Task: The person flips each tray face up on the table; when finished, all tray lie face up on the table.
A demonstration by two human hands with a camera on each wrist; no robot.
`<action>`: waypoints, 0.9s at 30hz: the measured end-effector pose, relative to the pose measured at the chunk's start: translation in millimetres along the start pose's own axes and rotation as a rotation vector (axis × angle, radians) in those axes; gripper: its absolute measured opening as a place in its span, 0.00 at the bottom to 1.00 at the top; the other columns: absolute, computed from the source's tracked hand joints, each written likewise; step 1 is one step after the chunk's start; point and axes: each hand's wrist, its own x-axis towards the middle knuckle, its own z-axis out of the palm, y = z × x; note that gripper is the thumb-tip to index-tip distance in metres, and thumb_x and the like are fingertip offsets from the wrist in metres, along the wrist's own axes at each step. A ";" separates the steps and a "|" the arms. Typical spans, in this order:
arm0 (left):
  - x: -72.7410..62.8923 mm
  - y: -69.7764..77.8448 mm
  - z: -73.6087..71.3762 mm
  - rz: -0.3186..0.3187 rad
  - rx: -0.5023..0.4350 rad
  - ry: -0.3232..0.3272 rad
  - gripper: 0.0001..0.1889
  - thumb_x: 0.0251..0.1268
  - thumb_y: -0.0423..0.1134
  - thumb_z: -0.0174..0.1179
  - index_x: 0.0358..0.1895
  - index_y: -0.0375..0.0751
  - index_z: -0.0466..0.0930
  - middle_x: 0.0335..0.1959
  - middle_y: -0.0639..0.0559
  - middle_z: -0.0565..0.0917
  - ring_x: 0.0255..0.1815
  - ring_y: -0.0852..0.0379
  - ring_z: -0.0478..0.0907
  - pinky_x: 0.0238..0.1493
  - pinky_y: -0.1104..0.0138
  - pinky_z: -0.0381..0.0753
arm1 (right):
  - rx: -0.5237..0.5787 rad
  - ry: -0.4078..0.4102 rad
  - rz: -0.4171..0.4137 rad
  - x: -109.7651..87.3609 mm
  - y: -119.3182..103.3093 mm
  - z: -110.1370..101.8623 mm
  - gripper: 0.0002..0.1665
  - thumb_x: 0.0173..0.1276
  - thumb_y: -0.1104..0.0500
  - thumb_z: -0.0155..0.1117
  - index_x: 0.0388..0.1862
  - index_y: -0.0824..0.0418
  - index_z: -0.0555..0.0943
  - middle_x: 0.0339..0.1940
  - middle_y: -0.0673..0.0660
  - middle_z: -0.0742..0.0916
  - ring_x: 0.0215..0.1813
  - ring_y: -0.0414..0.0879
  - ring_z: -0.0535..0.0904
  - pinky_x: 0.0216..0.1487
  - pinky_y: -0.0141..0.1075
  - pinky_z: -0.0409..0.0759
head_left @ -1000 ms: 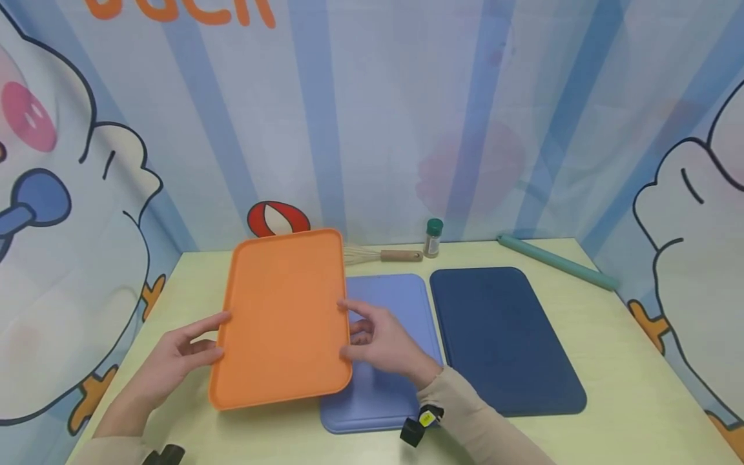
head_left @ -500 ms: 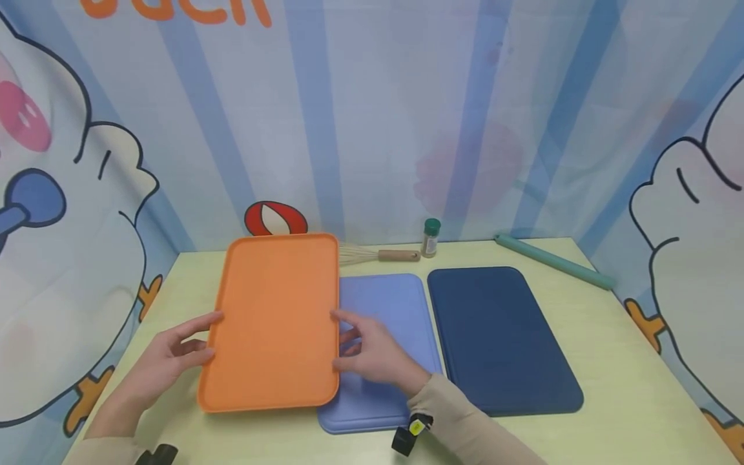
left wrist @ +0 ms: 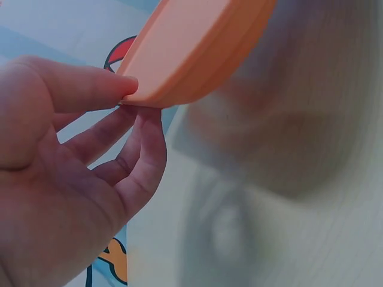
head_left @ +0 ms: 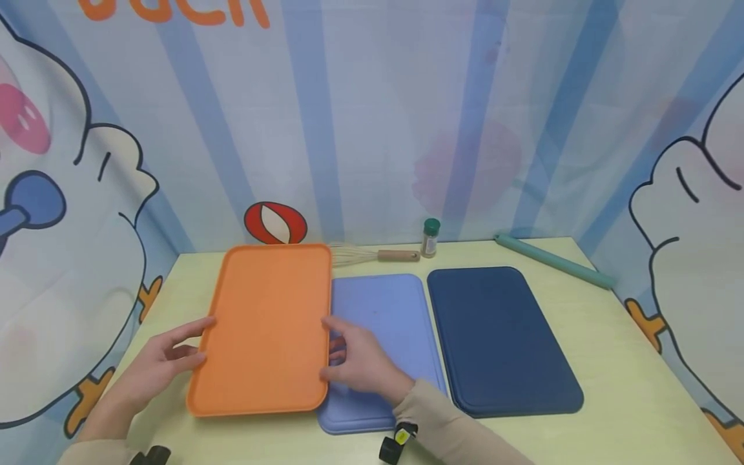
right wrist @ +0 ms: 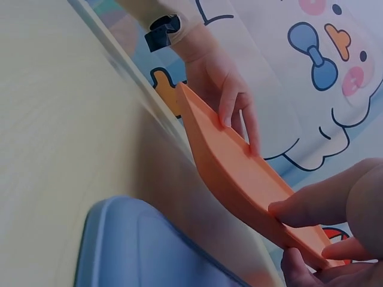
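An orange rectangular tray point(head_left: 264, 329) is held between both hands in the head view, raised off the table with its shadow below it in the left wrist view. My left hand point(head_left: 154, 371) pinches its left rim, thumb on top and fingers beneath. On the opposite long side, my right hand point(head_left: 363, 358) pinches the right rim the same way. Part of a periwinkle-blue tray point(head_left: 383, 303) lies under the right hand, its left edge overlapped by the orange one. A dark navy tray point(head_left: 502, 339) lies flat to the right of it.
Along the back of the pale yellow table point(head_left: 628, 387) lie a whisk point(head_left: 398, 256) with a wooden handle and a green rolling pin point(head_left: 555, 261). A small green-capped jar point(head_left: 430, 239) stands between them. A striped cartoon curtain point(head_left: 383, 116) rises behind.
Both hands have carried the orange tray left and lower toward the table, turning it slightly straighter. More of the periwinkle tray and the whisk shows now.
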 end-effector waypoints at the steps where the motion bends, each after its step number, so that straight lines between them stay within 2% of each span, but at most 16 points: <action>1: -0.2 -0.5 -0.2 -0.009 0.007 -0.001 0.35 0.76 0.38 0.64 0.82 0.40 0.63 0.81 0.33 0.64 0.59 0.53 0.82 0.52 0.70 0.84 | -0.005 0.004 -0.001 0.2 -0.1 1.9 0.53 0.56 0.70 0.80 0.80 0.65 0.67 0.69 0.61 0.81 0.49 0.45 0.87 0.48 0.32 0.87; 5: -1.4 -4.4 -1.9 -0.051 0.017 -0.011 0.35 0.77 0.39 0.63 0.82 0.41 0.62 0.81 0.35 0.64 0.64 0.50 0.80 0.53 0.70 0.84 | -0.015 0.019 0.005 2.0 0.2 9.2 0.52 0.55 0.70 0.80 0.79 0.67 0.68 0.67 0.62 0.81 0.50 0.46 0.86 0.49 0.34 0.87; 8: -2.2 -8.8 -3.2 -0.077 -0.001 -0.017 0.35 0.77 0.40 0.64 0.82 0.41 0.62 0.81 0.35 0.63 0.61 0.56 0.81 0.53 0.69 0.84 | -0.026 0.021 0.009 3.7 0.8 14.5 0.53 0.54 0.71 0.80 0.79 0.69 0.68 0.66 0.63 0.81 0.50 0.47 0.86 0.48 0.32 0.86; 11: -2.4 -13.9 -4.6 -0.074 -0.020 -0.021 0.35 0.76 0.38 0.64 0.82 0.39 0.62 0.81 0.33 0.62 0.57 0.60 0.82 0.52 0.67 0.85 | -0.052 0.015 0.013 5.4 1.1 18.8 0.53 0.53 0.71 0.80 0.79 0.70 0.67 0.67 0.64 0.81 0.50 0.47 0.87 0.48 0.30 0.85; 16: -2.6 -20.0 -5.8 -0.072 -0.033 -0.022 0.35 0.76 0.36 0.63 0.82 0.38 0.61 0.81 0.31 0.61 0.54 0.60 0.84 0.51 0.66 0.86 | -0.098 -0.001 0.015 7.1 -0.3 23.4 0.54 0.53 0.71 0.80 0.79 0.72 0.66 0.67 0.65 0.81 0.50 0.45 0.86 0.48 0.29 0.84; 27: -0.8 -28.8 -7.2 -0.085 -0.010 -0.019 0.35 0.76 0.30 0.61 0.82 0.36 0.61 0.80 0.28 0.62 0.53 0.57 0.83 0.48 0.66 0.86 | -0.188 -0.013 0.021 9.1 -3.9 32.6 0.52 0.52 0.72 0.81 0.75 0.76 0.68 0.51 0.60 0.84 0.44 0.40 0.85 0.46 0.25 0.81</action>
